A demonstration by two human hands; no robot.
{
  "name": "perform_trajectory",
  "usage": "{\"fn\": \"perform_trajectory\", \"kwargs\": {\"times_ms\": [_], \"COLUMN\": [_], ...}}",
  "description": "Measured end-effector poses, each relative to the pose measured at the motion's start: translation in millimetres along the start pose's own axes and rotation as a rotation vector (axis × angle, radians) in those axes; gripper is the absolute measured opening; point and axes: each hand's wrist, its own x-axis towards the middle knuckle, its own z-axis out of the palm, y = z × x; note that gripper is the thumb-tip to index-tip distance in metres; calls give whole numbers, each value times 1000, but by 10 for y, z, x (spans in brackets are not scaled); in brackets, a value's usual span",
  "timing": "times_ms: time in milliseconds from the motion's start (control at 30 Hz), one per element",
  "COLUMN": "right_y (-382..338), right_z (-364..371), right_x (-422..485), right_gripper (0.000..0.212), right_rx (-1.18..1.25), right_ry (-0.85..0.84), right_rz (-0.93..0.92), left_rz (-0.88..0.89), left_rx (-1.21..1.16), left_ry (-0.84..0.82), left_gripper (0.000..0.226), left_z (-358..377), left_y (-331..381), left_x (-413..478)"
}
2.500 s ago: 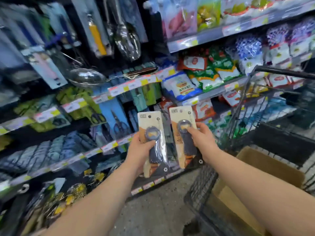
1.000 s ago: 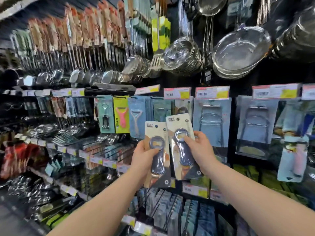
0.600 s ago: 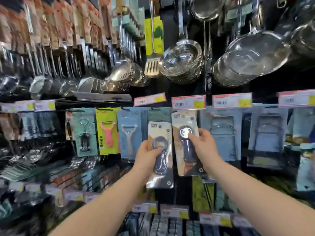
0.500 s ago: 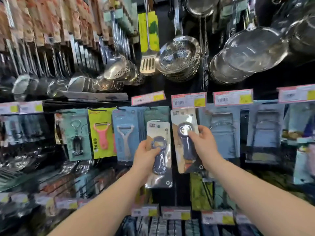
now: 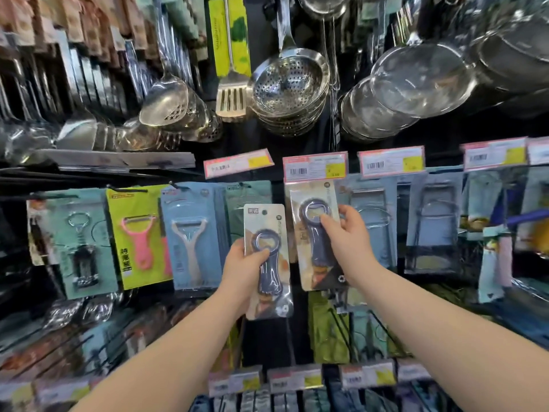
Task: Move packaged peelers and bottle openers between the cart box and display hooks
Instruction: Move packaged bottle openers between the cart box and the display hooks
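Observation:
My left hand (image 5: 242, 272) grips a carded bottle opener (image 5: 266, 260) with a grey-blue handle, held upright in front of the display. My right hand (image 5: 344, 239) holds a second, matching packaged bottle opener (image 5: 315, 230) higher up, its card top just under a price tag (image 5: 315, 168) on the hook row. To the left hang a pink peeler (image 5: 139, 236) on a yellow-green card and a white peeler (image 5: 190, 236) on a blue card. The cart box is out of view.
A corkscrew pack (image 5: 81, 242) hangs at far left. Steel skimmers (image 5: 289, 87), a slotted turner (image 5: 231, 98) and sieves (image 5: 416, 81) hang above. Blue carded wire racks (image 5: 433, 224) hang to the right. More price-tagged hooks run along the bottom (image 5: 294, 379).
The view swung from the cart and food shelves to the utensil wall. Both hands rose with their packs; the right one moved up under the price tag, the left stayed lower.

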Motion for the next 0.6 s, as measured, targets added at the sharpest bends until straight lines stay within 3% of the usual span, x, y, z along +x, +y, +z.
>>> {"fn": "perform_trajectory", "kwargs": {"times_ms": [200, 333, 533, 600], "right_y": [-10, 5, 150, 193], "right_z": [64, 99, 225, 237], "right_x": [93, 266, 540, 571], "right_gripper": [51, 22, 16, 28], "right_rx": [-35, -104, -211, -256], "right_ry": [39, 90, 101, 92], "right_rz": [40, 12, 42, 70], "left_rz": [4, 23, 50, 46], "left_rx": [-6, 5, 4, -1], "left_ry": [-4, -5, -7, -16], "left_gripper": [25, 23, 22, 22], "left_z": [-20, -60, -130, -136], "left_y": [-20, 23, 82, 95], "left_x": [19, 13, 17, 17]}}
